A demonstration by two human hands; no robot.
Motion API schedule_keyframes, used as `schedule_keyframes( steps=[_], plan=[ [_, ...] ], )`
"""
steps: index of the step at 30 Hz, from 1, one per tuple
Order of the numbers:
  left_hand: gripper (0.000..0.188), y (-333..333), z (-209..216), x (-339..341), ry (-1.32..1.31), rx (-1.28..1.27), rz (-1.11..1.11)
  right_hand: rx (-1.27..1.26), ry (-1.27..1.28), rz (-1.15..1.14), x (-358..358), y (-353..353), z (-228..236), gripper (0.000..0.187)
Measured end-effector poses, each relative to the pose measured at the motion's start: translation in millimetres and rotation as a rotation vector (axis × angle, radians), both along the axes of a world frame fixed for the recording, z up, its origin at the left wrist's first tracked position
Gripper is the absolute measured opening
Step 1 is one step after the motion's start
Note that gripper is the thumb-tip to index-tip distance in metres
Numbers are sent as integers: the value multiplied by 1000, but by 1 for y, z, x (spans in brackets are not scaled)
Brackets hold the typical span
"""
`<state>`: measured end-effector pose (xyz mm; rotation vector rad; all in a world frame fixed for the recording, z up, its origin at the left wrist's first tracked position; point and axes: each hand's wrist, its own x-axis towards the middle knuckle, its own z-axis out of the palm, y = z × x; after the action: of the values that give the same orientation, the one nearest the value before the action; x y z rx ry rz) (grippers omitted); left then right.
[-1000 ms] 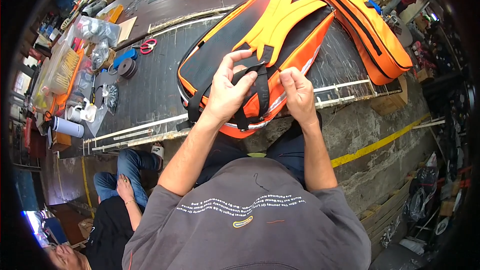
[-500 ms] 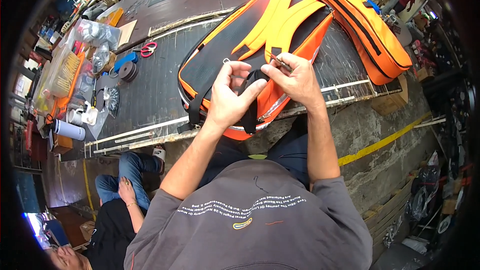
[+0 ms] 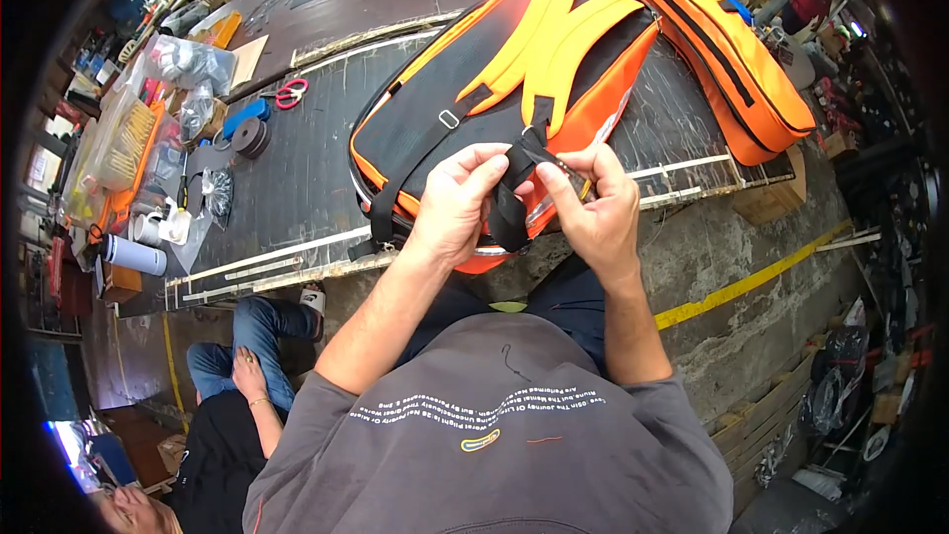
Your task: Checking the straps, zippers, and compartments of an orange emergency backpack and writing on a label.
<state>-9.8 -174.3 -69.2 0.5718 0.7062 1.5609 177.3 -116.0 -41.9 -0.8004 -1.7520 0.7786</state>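
An orange and black backpack (image 3: 425, 89) lies on the table with its yellow-orange shoulder straps (image 3: 566, 38) facing up. In front of me, over its near edge, both hands work on a loose black webbing strap (image 3: 508, 220). My left hand (image 3: 460, 200) pinches the strap between thumb and fingers. My right hand (image 3: 600, 213) grips the webbing from the other side, close to where it meets the shoulder strap. A thin dark tool, mostly hidden, is tucked in the right fingers; its kind cannot be made out. A metal buckle (image 3: 449, 120) shows on the other webbing strap.
To the right lies a long orange bag (image 3: 727, 59) with black zips. Pink-handled scissors (image 3: 292, 93), a black tape roll (image 3: 252, 138) and a white cup (image 3: 135, 256) are on the left. A seated person in jeans (image 3: 262, 336) is at lower left.
My hands have turned and moved slightly lower, drawing the webbing out between them. The buckle on the left strap has come into fuller view, and the dark tool is now mostly hidden.
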Motion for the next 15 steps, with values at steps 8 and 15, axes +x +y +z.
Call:
schedule_keyframes(
  steps=[8,15],
  plan=[
    [23,-6,-5,22,262,77,143,130,-63,-89,-3,-4,-9,24],
    [23,-11,-2,26,370,66,203,-16,22,9,-1,-4,-10,18]
  ],
)
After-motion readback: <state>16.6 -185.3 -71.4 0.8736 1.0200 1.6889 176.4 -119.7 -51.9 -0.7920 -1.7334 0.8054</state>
